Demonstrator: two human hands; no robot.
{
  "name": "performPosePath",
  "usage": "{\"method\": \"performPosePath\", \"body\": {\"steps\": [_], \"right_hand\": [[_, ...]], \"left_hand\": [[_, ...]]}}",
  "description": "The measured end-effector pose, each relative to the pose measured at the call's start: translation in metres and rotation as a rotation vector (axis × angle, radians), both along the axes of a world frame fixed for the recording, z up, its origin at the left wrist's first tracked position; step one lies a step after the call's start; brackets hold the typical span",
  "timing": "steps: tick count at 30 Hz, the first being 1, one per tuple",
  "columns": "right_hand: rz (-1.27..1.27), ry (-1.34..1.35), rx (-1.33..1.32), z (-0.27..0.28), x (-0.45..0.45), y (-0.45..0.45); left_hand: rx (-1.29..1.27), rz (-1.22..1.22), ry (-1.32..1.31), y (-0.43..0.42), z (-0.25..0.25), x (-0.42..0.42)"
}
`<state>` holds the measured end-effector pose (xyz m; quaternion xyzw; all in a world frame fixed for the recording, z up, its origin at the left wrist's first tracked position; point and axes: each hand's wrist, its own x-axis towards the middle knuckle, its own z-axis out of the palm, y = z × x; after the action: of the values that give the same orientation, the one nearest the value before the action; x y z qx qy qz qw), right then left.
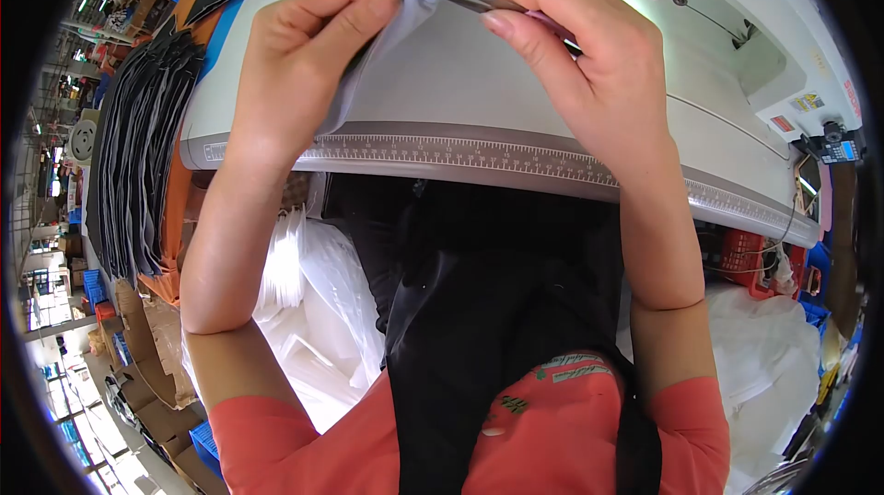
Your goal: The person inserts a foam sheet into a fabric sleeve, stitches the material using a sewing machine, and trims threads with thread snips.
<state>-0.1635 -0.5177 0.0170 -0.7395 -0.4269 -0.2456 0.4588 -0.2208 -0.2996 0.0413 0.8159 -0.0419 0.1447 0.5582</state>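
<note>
My left hand (308, 62) is closed, pinching the edge of a pale lilac and dark fabric piece (391, 33) between thumb and forefinger. That fabric hangs down beside the hand and runs back to the right, towards the sewing machine (783, 53). In my right hand (603, 58) is a pair of thread snips (468, 0), with dark pointed blades aimed left. Their tips are at the fabric, close to my left fingertips; whether they touch it I cannot tell. My right fingers cover most of the handle.
A ruler strip (442, 150) runs along the table's front edge. At the left, dark fabric pieces (143, 154) hang in a thick stack over orange cloth. White plastic sheeting (322, 283) lies below the table. A red basket (741, 260) is at the lower right.
</note>
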Motion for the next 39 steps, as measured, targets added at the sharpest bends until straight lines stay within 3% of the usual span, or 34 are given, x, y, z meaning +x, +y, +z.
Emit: {"method": "performPosePath", "body": {"steps": [1,3,5,8,11,13,16,18,23,29,33,39], "right_hand": [[0.008,0.025,0.007,-0.002,-0.003,-0.005],[0.027,0.071,0.021,-0.005,-0.010,-0.016],[0.009,0.295,0.139,-0.012,-0.021,-0.034],[-0.173,0.308,0.033,-0.030,-0.023,-0.066],[-0.309,0.302,0.006,-0.051,-0.021,-0.097],[-0.641,0.213,-0.146,-0.068,-0.013,-0.130],[-0.844,0.184,-0.302,-0.081,0.001,-0.190],[-1.148,0.182,-0.533,-0.083,0.006,-0.219],[-1.333,0.263,-0.653,-0.081,0.019,-0.256],[-1.300,0.266,-0.639,-0.083,0.025,-0.261],[-1.288,0.236,-0.625,-0.085,0.026,-0.262],[-1.297,0.214,-0.584,-0.088,0.024,-0.262]], "left_hand": [[-0.002,-0.004,0.003,-0.004,-0.001,-0.005],[0.387,-0.082,0.018,-0.010,-0.003,-0.013],[0.576,-0.293,-0.262,-0.008,-0.032,-0.013],[0.777,-0.351,-0.352,-0.014,-0.066,-0.023],[0.767,-0.317,-0.385,-0.014,-0.082,-0.025],[0.771,-0.271,-0.413,-0.012,-0.088,-0.027],[0.761,-0.250,-0.345,-0.021,-0.079,-0.026],[0.756,-0.233,-0.273,-0.027,-0.077,-0.027],[0.688,-0.393,-0.310,-0.019,-0.080,-0.028],[0.370,-0.232,-0.149,-0.020,-0.085,-0.030],[0.697,-0.175,-0.303,-0.036,-0.084,-0.020],[0.697,-0.257,-0.195,-0.030,-0.075,-0.015]]}}
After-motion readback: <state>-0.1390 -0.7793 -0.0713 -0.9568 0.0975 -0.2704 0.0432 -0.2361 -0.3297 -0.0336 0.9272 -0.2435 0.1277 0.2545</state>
